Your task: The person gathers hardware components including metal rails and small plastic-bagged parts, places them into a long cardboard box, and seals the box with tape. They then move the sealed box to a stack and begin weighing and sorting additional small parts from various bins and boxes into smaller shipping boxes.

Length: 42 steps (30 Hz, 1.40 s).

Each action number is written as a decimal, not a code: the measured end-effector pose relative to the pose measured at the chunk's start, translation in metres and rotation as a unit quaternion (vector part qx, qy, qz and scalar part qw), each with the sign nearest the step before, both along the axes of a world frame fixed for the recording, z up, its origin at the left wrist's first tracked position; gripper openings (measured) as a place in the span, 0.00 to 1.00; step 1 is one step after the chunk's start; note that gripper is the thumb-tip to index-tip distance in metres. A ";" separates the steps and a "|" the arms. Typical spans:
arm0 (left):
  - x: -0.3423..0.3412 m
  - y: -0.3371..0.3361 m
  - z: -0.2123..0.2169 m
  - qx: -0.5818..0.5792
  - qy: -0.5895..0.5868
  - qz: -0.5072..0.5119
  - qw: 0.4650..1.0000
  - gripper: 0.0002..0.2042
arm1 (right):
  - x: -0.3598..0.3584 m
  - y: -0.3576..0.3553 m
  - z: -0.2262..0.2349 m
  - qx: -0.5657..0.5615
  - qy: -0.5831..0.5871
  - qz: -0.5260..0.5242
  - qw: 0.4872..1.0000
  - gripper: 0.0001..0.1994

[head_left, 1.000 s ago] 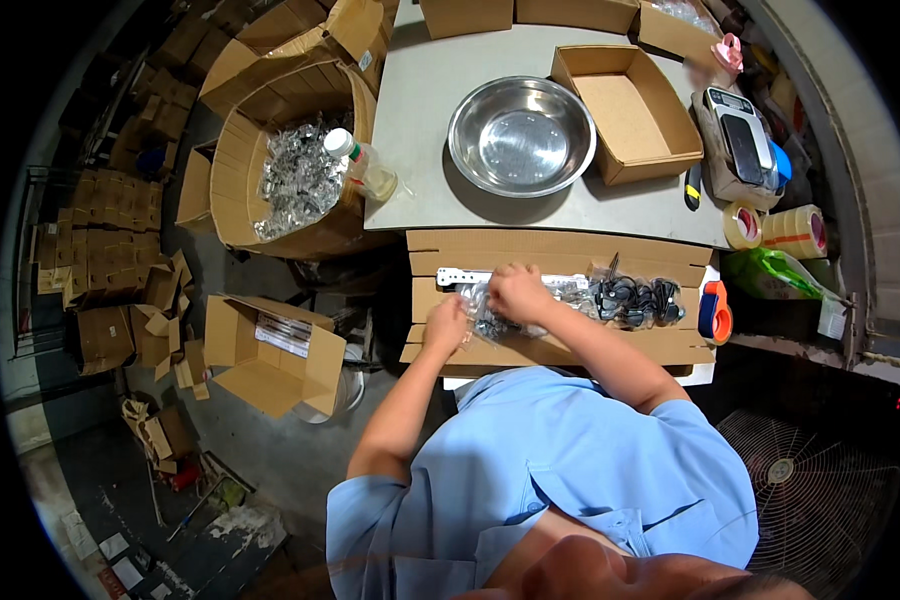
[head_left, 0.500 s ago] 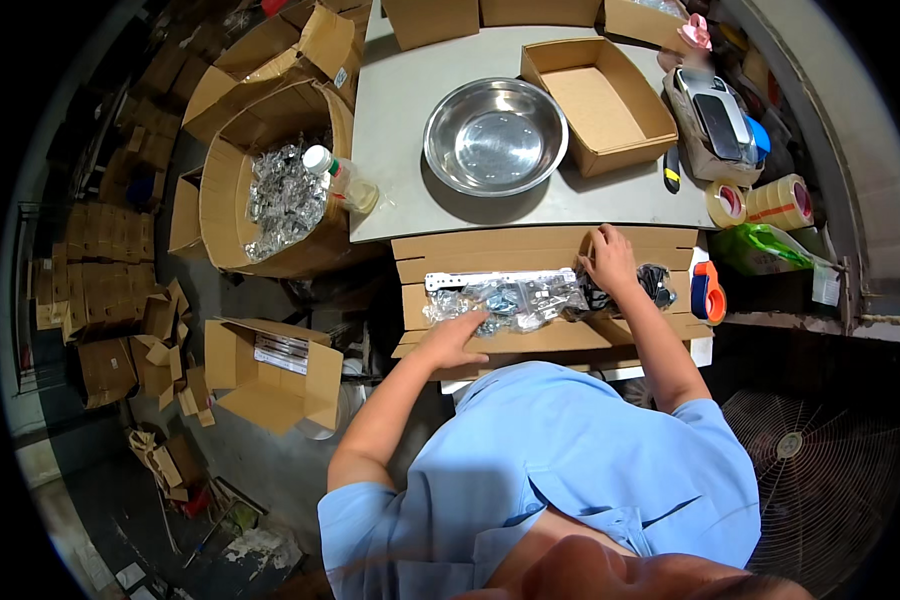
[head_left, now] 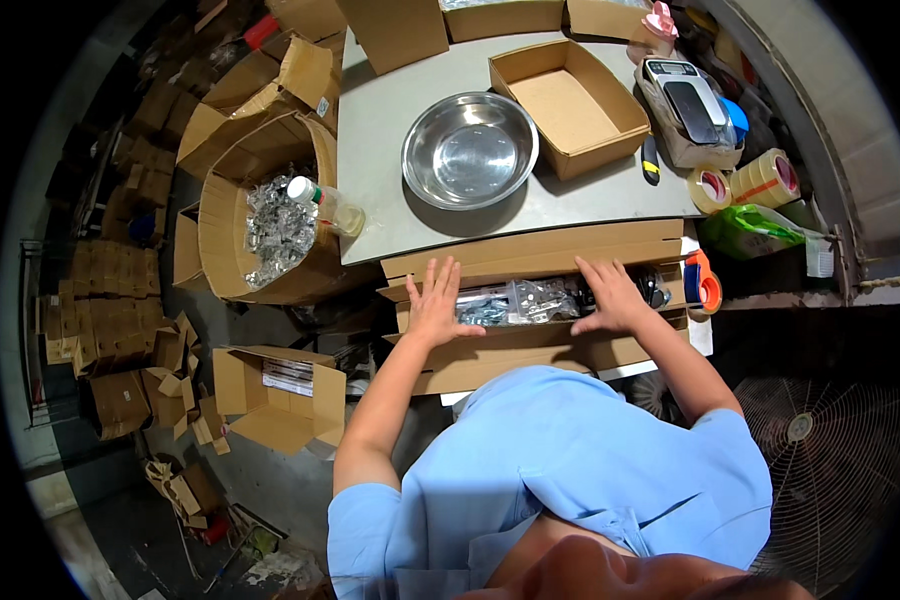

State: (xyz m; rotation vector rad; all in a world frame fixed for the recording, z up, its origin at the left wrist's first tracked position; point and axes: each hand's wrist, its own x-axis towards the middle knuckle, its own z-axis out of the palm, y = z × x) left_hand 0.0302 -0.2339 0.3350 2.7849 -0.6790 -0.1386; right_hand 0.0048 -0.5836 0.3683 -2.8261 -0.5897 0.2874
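A long cardboard box (head_left: 530, 356) lies in front of me with its flaps spread. Inside it rest clear plastic bags of metal hardware (head_left: 535, 302); something dark shows at the right end. My left hand (head_left: 433, 308) lies across the box's left part, fingers stretched out toward the far flap and thumb pointing right. Over the right part spreads my right hand (head_left: 612, 298), its fingers apart and its thumb near the close edge. Neither hand holds anything. Whether the fingers press on the flaps or on the bags beneath, I cannot tell.
On the grey table stand a steel bowl (head_left: 470, 152), a shallow cardboard tray (head_left: 625, 138) and a utility knife (head_left: 650, 160). Tape rolls (head_left: 708, 190) and a scale (head_left: 682, 105) sit at right. A large carton (head_left: 220, 215) of bagged parts is at left, a fan (head_left: 840, 440) lower right.
My left hand has moved up and left off the bags and flattened out. My right hand has opened wider, lower down. The near and far flaps stand more upright around the bags.
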 end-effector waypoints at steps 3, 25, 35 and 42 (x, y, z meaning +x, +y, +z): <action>0.006 -0.017 0.013 0.020 0.109 -0.045 0.993 0.46 | -0.024 -0.011 -0.011 0.015 -0.051 0.015 0.998 0.48; 0.001 -0.096 0.001 0.090 0.155 -0.145 0.973 0.47 | -0.002 0.002 -0.036 -0.092 -0.049 0.038 0.994 0.45; 0.021 -0.097 0.004 -0.029 0.079 -0.216 0.973 0.17 | -0.057 0.018 -0.026 0.073 -0.138 0.053 0.986 0.22; 0.015 -0.121 0.009 0.042 0.109 -0.061 0.991 0.12 | -0.058 0.016 -0.032 0.091 -0.127 0.038 0.987 0.23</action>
